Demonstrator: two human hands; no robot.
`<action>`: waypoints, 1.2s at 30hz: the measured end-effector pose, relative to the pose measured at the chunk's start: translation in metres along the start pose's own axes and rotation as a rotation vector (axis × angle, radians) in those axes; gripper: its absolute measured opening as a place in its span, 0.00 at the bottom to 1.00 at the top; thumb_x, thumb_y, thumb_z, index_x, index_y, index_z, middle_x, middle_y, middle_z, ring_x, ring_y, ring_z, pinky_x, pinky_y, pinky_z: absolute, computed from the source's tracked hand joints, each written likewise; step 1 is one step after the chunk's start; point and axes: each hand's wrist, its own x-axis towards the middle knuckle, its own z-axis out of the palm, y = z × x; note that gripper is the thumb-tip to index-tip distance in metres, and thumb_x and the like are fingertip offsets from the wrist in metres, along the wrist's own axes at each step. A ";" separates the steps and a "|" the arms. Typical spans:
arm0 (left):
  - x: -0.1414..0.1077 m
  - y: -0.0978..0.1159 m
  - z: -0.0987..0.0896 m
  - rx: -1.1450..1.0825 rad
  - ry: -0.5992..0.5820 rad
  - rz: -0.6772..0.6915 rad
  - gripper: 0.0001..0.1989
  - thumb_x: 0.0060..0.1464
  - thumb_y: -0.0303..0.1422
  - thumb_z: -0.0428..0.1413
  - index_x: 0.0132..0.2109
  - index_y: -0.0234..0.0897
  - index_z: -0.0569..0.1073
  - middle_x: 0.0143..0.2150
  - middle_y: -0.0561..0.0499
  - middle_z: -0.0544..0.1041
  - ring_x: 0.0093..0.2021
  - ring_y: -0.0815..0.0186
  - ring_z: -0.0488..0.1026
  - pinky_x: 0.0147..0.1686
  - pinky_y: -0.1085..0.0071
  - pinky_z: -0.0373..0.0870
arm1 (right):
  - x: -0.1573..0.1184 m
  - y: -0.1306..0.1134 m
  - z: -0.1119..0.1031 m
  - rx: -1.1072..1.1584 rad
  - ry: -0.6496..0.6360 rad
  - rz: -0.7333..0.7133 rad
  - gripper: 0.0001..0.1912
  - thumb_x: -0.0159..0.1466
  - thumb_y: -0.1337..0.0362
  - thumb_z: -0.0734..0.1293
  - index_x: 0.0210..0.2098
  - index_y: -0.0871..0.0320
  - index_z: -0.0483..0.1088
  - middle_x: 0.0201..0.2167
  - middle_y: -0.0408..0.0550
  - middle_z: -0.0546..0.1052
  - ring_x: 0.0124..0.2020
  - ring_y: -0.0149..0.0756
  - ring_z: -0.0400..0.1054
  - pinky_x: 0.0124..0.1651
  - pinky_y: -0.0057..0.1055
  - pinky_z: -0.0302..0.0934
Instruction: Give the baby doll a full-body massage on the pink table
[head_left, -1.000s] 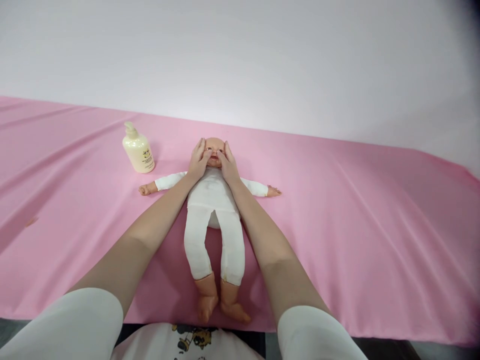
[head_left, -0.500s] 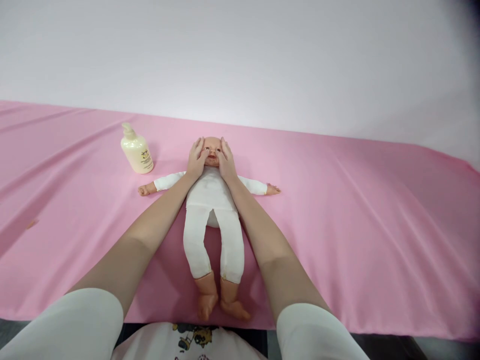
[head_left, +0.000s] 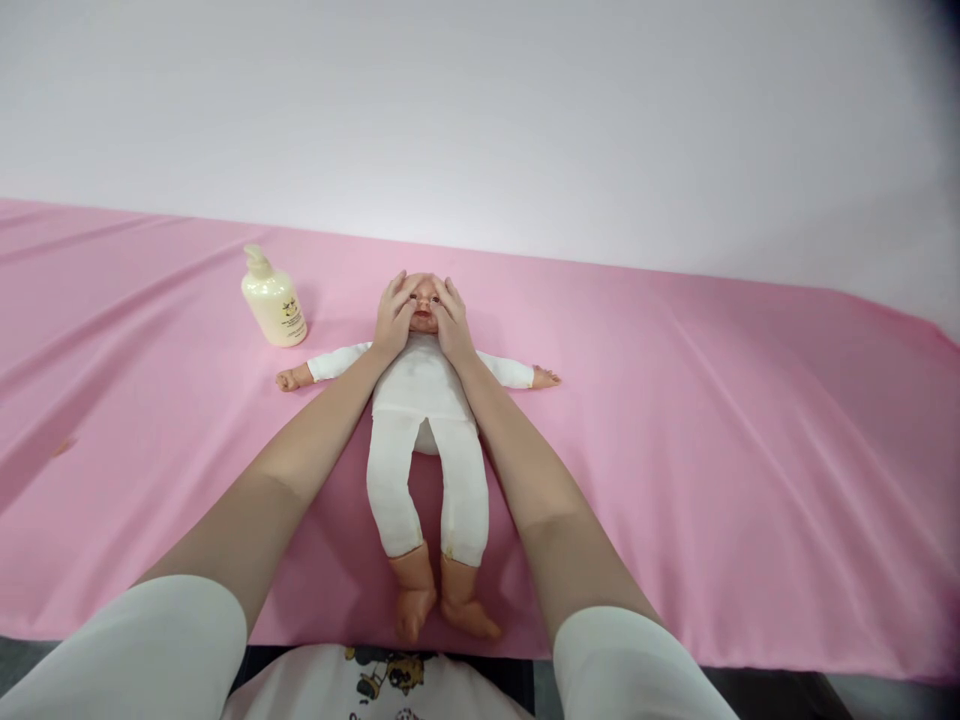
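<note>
A baby doll [head_left: 424, 385] in a white cloth suit lies on its back on a pink cloth, its arms spread and its bare feet towards me. My left hand [head_left: 394, 318] rests along the left side of the doll's head [head_left: 424, 318]. On the other side lies my right hand [head_left: 451, 320]. The fingers of both hands are stretched out, some reaching onto the forehead, with the thumbs beside the doll's nose. Between my hands, the eyes, mouth and chin show; the sides of the head are hidden.
A cream pump bottle [head_left: 275, 305] stands left of the doll, just beyond its outstretched arm. The pink cloth [head_left: 712, 450] covers the table, with folds at left and right. A pale wall [head_left: 480, 120] rises behind the table.
Some fingers of both hands have moved inward over the doll's forehead, leaving less of it showing. The doll's body and the pump bottle have stayed in place.
</note>
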 end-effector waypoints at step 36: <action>0.005 -0.012 0.002 -0.099 0.017 -0.164 0.32 0.60 0.49 0.56 0.67 0.41 0.68 0.73 0.44 0.61 0.75 0.52 0.53 0.75 0.55 0.47 | 0.001 0.001 -0.003 0.076 0.007 0.051 0.34 0.65 0.45 0.60 0.67 0.48 0.62 0.74 0.38 0.56 0.78 0.42 0.40 0.80 0.46 0.35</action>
